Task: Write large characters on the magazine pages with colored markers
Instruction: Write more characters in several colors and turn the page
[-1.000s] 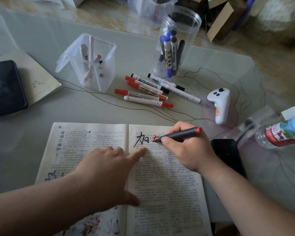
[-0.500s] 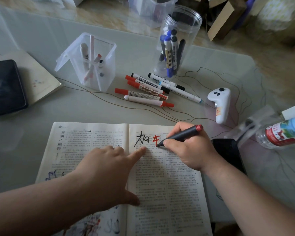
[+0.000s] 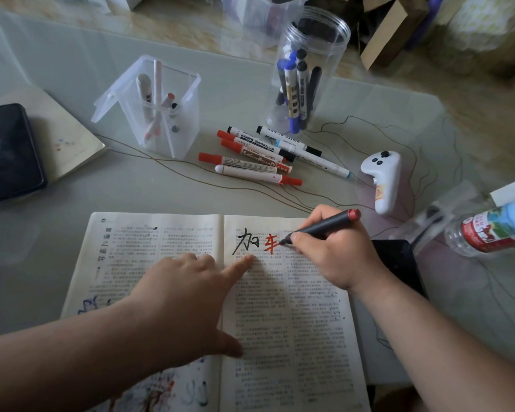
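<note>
Head view: marker (image 3: 321,226) tip lower-left.

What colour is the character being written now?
Red, beside a black character; head view.

Black-bodied, red-capped marker (image 3: 324,226); black character (image 3: 246,239) beside red character (image 3: 271,242).

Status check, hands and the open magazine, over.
Left hand flat, pinning the open magazine. Right hand gripping the dark red-capped marker, tip at the red character. Nothing in the way.
</note>
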Motion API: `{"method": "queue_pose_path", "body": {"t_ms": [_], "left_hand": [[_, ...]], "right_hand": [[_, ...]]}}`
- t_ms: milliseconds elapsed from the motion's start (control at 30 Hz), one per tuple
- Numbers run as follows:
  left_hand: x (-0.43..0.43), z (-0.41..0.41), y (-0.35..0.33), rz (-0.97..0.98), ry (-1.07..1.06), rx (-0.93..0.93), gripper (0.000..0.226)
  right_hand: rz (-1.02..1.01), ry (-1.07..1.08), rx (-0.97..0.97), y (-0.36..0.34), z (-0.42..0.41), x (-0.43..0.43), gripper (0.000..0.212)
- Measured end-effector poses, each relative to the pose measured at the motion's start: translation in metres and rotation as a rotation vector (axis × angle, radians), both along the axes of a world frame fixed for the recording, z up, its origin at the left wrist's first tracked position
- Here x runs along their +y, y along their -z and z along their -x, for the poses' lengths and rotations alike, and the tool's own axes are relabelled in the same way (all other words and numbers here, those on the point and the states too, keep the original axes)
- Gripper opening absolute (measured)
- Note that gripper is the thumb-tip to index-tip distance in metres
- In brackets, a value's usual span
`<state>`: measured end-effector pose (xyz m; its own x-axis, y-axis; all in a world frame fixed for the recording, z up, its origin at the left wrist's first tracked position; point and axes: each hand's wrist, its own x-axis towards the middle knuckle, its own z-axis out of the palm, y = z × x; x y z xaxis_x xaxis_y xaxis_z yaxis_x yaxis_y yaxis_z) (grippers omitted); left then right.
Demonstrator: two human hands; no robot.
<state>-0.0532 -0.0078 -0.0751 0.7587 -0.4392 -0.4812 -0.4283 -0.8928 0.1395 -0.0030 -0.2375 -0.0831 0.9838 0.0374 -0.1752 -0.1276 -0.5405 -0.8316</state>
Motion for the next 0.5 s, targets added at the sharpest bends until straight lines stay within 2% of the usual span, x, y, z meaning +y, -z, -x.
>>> {"method": "queue_pose_path", "body": {"t_ms": [100, 300, 500], "left_hand": [[-0.0001, 0.0003, -0.0003, 0.004, -0.005, 0.009, 0.125], [0.0006, 0.0003, -0.0001, 0.001, 0.001, -0.001, 0.125], [-0.0001, 0.0004, -0.0011, -0.008, 0.002, -0.003, 0.126]], "right_hand": [[-0.072, 0.077, -0.032, -0.0005, -0.0028, -0.004, 0.02], [0.005, 0.009, -0.062, -0.0013, -0.0011, -0.0034, 0.015], [0.045, 0.046, -0.063, 0.0011, -0.0014, -0.0027, 0.017]]}}
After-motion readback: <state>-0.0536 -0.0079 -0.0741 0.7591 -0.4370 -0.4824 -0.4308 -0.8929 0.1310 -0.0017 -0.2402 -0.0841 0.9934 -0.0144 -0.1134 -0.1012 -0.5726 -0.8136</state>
